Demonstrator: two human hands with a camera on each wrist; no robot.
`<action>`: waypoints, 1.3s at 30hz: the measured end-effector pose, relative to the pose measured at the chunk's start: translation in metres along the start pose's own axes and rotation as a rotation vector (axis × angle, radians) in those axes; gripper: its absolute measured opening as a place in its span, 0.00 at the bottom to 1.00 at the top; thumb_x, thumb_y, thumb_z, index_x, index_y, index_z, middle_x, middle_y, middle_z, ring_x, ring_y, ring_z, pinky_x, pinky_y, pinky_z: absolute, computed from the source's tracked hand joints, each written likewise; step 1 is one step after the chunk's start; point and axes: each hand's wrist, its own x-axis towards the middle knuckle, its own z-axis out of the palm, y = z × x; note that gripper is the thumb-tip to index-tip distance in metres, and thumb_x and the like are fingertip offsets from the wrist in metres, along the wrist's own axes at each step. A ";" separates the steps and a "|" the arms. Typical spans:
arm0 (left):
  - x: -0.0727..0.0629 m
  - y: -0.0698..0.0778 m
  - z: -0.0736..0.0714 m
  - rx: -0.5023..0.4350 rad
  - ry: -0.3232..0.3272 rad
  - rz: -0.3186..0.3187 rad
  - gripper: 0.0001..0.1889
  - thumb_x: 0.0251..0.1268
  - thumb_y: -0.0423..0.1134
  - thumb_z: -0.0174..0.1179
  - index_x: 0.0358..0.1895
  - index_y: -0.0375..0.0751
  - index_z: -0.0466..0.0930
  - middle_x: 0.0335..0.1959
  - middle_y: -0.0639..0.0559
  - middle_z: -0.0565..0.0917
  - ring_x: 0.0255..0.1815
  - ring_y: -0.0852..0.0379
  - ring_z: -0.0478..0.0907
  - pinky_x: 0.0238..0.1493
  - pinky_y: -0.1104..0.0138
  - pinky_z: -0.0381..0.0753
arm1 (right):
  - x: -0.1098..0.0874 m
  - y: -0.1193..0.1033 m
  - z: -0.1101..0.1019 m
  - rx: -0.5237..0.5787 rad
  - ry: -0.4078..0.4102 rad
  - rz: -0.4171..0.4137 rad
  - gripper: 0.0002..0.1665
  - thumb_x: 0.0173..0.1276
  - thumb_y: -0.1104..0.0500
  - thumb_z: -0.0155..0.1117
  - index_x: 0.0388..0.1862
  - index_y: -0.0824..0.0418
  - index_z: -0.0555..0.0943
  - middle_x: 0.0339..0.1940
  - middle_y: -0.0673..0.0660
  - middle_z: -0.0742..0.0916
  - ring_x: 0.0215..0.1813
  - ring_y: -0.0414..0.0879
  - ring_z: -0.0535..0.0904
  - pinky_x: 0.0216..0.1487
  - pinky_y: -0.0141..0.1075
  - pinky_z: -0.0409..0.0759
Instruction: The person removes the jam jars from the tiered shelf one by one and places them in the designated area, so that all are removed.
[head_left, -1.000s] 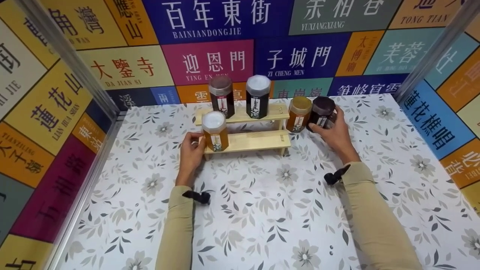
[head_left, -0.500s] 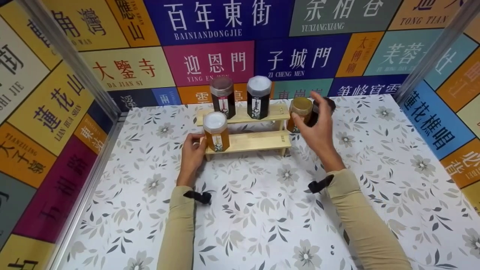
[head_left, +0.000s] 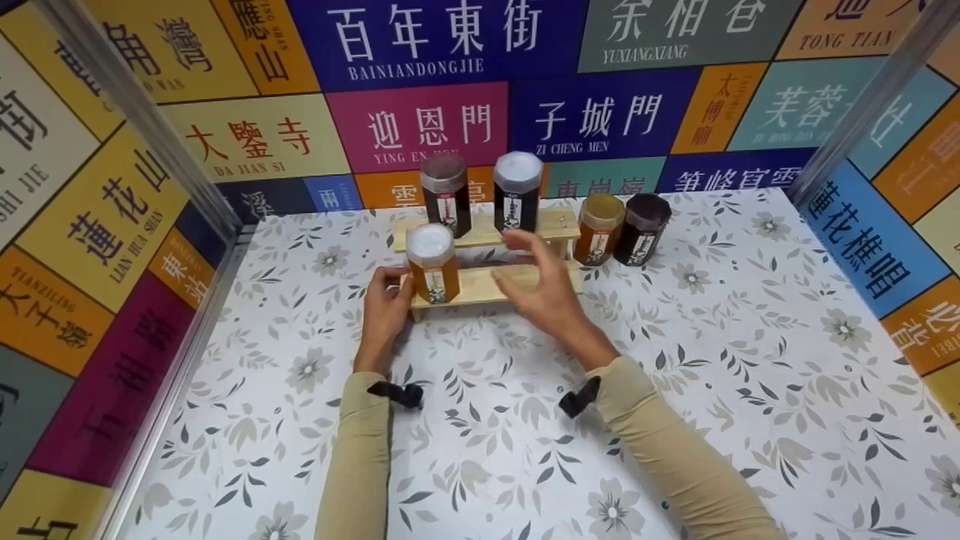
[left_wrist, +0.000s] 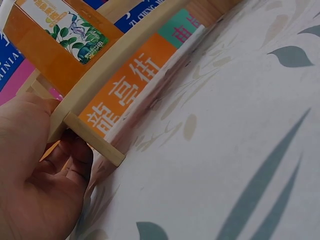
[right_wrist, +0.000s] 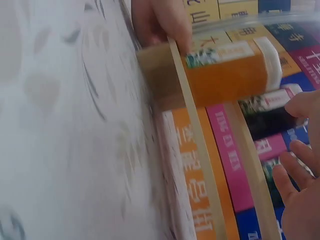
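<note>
A two-step wooden rack (head_left: 491,283) stands on the table. My left hand (head_left: 385,306) grips the left end of its lower step, thumb above and fingers curled beneath in the left wrist view. Right beside that thumb, an amber jar (head_left: 436,276) with a white lid stands on the lower step. My right hand (head_left: 546,292) hovers in front of the lower step, fingers spread and holding nothing. Two dark jars occupy the upper step: one with a brownish lid (head_left: 446,199), the other a white-lidded jar (head_left: 517,195) whose base is partly hidden behind my right fingers.
Right of the rack, an amber jar with a yellowish lid (head_left: 598,232) and a dark purple-lidded jar (head_left: 643,231) stand side by side on the table. Panels printed with Chinese characters (head_left: 435,124) wall the back and both sides of the flower-patterned table (head_left: 510,450).
My right hand has let go of the dark purple-lidded jar at the right and swept left to the front of the rack. The left hand keeps its grip on the rack.
</note>
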 end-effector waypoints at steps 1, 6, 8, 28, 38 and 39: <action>0.000 0.000 0.000 -0.001 0.000 0.001 0.10 0.79 0.34 0.62 0.55 0.33 0.79 0.53 0.40 0.82 0.52 0.51 0.79 0.46 0.72 0.79 | 0.000 0.000 0.006 0.018 -0.017 0.001 0.37 0.68 0.67 0.78 0.75 0.65 0.75 0.69 0.66 0.84 0.71 0.59 0.79 0.75 0.50 0.79; 0.000 0.001 -0.001 -0.004 0.000 0.006 0.10 0.79 0.34 0.62 0.55 0.34 0.79 0.54 0.40 0.82 0.52 0.50 0.79 0.46 0.70 0.79 | 0.003 -0.002 0.038 0.074 -0.070 0.034 0.40 0.69 0.62 0.80 0.77 0.61 0.73 0.71 0.60 0.83 0.72 0.56 0.80 0.74 0.52 0.80; 0.000 0.001 0.000 0.008 0.000 0.004 0.10 0.80 0.35 0.63 0.56 0.34 0.79 0.55 0.40 0.83 0.53 0.50 0.79 0.48 0.69 0.79 | 0.004 -0.003 0.048 0.079 -0.070 0.064 0.43 0.69 0.59 0.81 0.79 0.60 0.72 0.72 0.59 0.83 0.72 0.56 0.80 0.73 0.51 0.81; -0.007 0.000 0.002 0.074 -0.018 -0.001 0.12 0.81 0.41 0.64 0.57 0.38 0.79 0.52 0.43 0.82 0.49 0.50 0.81 0.41 0.69 0.79 | 0.008 0.002 0.094 0.061 -0.018 0.254 0.52 0.63 0.54 0.86 0.79 0.58 0.66 0.74 0.59 0.79 0.74 0.51 0.78 0.78 0.43 0.76; -0.002 0.000 -0.004 0.078 -0.022 0.037 0.15 0.80 0.45 0.66 0.57 0.37 0.79 0.54 0.42 0.83 0.55 0.50 0.80 0.55 0.63 0.80 | 0.001 0.002 0.084 0.072 -0.003 0.183 0.50 0.61 0.56 0.86 0.77 0.59 0.68 0.69 0.60 0.81 0.66 0.53 0.81 0.70 0.52 0.84; -0.002 -0.001 -0.004 0.074 -0.021 0.041 0.15 0.80 0.44 0.66 0.57 0.37 0.79 0.53 0.42 0.84 0.54 0.51 0.80 0.54 0.64 0.80 | -0.001 0.002 0.081 0.070 -0.001 0.174 0.50 0.61 0.56 0.86 0.77 0.59 0.68 0.69 0.60 0.81 0.66 0.53 0.82 0.69 0.51 0.84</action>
